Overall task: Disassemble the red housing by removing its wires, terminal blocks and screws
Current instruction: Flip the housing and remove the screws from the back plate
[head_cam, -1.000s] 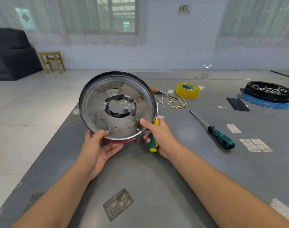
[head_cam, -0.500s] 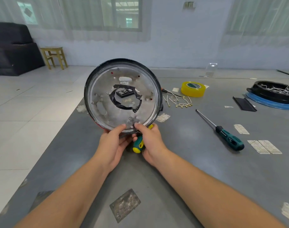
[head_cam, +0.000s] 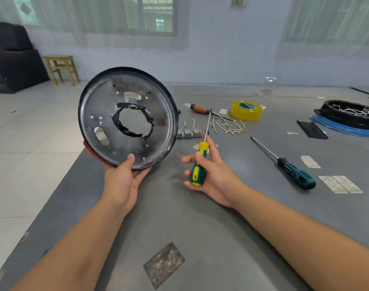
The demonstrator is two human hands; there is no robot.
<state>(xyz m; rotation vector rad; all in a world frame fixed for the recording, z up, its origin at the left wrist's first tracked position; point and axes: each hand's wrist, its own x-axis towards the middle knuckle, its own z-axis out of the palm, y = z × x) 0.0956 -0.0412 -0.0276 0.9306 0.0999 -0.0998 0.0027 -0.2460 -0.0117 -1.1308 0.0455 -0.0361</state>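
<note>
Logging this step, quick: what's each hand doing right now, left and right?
Left hand: holds the round housing by its lower rim, tilted up.
Right hand: fingers curled round the yellow-green screwdriver, tip pointing up.

bare table [head_cam: 200,227] near, wires [head_cam: 229,127], screwdrivers [head_cam: 292,169] beyond

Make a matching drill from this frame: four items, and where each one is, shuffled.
Items:
1. red housing
2. yellow-green screwdriver
3. yellow tape roll
4. teal-handled screwdriver

Places:
A. lying on the table, right of the right hand
B. gripped at its lower rim by the left hand, tilted up
C. far side of the table, behind the loose wires
D. held in the right hand, shaft pointing up

Pairs: 1-B, 2-D, 3-C, 4-A
</note>
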